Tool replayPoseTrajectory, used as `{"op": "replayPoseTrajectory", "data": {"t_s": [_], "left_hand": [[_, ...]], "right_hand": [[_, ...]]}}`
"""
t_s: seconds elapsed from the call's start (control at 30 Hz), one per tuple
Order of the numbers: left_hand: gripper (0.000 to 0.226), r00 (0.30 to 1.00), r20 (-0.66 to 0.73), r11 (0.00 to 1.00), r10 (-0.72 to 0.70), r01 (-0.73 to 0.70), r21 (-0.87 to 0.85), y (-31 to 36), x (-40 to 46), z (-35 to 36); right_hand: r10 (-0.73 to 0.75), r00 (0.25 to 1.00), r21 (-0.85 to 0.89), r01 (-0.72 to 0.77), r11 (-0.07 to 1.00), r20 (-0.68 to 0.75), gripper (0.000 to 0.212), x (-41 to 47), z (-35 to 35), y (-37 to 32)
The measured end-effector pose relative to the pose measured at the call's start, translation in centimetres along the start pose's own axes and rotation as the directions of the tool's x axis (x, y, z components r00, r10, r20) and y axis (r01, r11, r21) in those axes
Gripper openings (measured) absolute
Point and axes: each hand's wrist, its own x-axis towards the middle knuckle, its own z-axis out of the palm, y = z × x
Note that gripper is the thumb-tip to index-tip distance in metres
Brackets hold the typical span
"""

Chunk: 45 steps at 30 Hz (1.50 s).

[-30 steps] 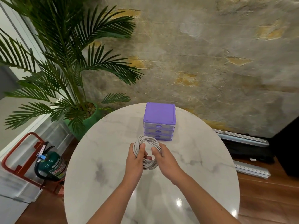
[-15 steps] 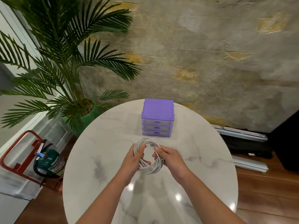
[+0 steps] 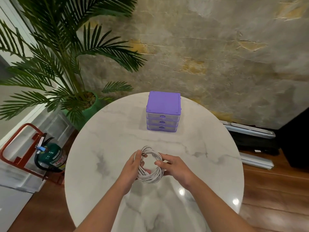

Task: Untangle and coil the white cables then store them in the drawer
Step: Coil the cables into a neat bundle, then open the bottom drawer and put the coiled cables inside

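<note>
Since a moment ago the left hand and right hand, each gripping a side of the coiled white cable, have lowered it toward the marble table, nearer than the closed purple drawer unit, suggesting coiling is nearly finished.

A single head-worn wide-angle camera looks forward and steeply down onto the round marble table from the person's near edge. Both forearms enter from the bottom of the frame. The view faces the textured wall beyond the table. Straight lines bow near the frame edges.
</note>
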Motion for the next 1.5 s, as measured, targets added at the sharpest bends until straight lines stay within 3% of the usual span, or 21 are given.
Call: {"op": "replayPoseTrajectory", "data": {"t_s": [0.13, 0.27, 0.5, 0.67, 0.77, 0.87, 0.97, 1.13, 1.3, 1.4, 1.5], "left_hand": [[0.033, 0.993, 0.051, 0.994, -0.105, 0.103, 0.036, -2.4, 0.2, 0.0], [0.039, 0.978, 0.047, 0.978, -0.206, 0.207, -0.019, -4.4, 0.4, 0.6], [0.042, 0.996, 0.068, 0.964, -0.052, 0.032, 0.264, -7.4, 0.8, -0.2], [0.081, 0.999, 0.026, 0.841, 0.026, -0.036, 0.540, -9.9, 2.5, -0.7], [0.101, 0.994, 0.033, 0.733, 0.107, -0.101, 0.673, -9.4, 2.6, -0.3], [0.087, 0.991, -0.032, 0.722, 0.127, -0.070, 0.689, -9.2, 2.4, 0.0], [0.065, 0.984, -0.076, 0.749, 0.160, -0.071, 0.659, -9.5, 2.3, 0.1], [0.054, 0.968, -0.141, 0.824, 0.206, -0.094, 0.558, -10.3, 1.7, -0.2], [0.029, 0.945, -0.200, 0.828, 0.259, -0.110, 0.550, -9.9, 1.1, 0.6], [0.032, 0.943, -0.244, 0.882, 0.225, -0.091, 0.463, -10.7, 1.1, -0.2], [0.034, 0.943, -0.221, 0.849, 0.251, -0.104, 0.519, -10.9, 1.3, -0.8]], "right_hand": [[0.085, 0.992, 0.004, -0.085, 0.996, -0.092, 0.028, 0.0, -0.1, 2.2], [0.155, 0.969, 0.004, -0.157, 0.988, -0.192, 0.023, 0.1, 0.1, 4.2], [0.182, 0.953, -0.084, -0.207, 0.975, -0.243, 0.019, 0.3, -0.2, 7.2], [0.165, 0.949, -0.164, -0.214, 0.963, -0.270, 0.025, 0.4, -0.3, 8.4], [0.153, 0.924, -0.137, -0.212, 0.968, -0.349, 0.019, 0.5, -0.1, 8.5], [0.204, 0.879, -0.040, -0.245, 0.969, -0.431, 0.026, 0.5, -0.1, 8.5], [0.197, 0.875, -0.111, -0.272, 0.956, -0.442, 0.024, 0.5, -0.3, 8.8], [0.155, 0.874, -0.166, -0.257, 0.952, -0.461, 0.024, 0.8, -0.5, 9.3], [0.200, 0.868, -0.106, -0.275, 0.956, -0.454, 0.028, 1.0, -0.5, 9.7], [0.229, 0.863, -0.032, -0.272, 0.962, -0.450, 0.022, 1.0, -0.7, 9.3], [0.240, 0.866, -0.033, -0.283, 0.959, -0.438, 0.013, 1.1, -0.8, 8.8]]}}
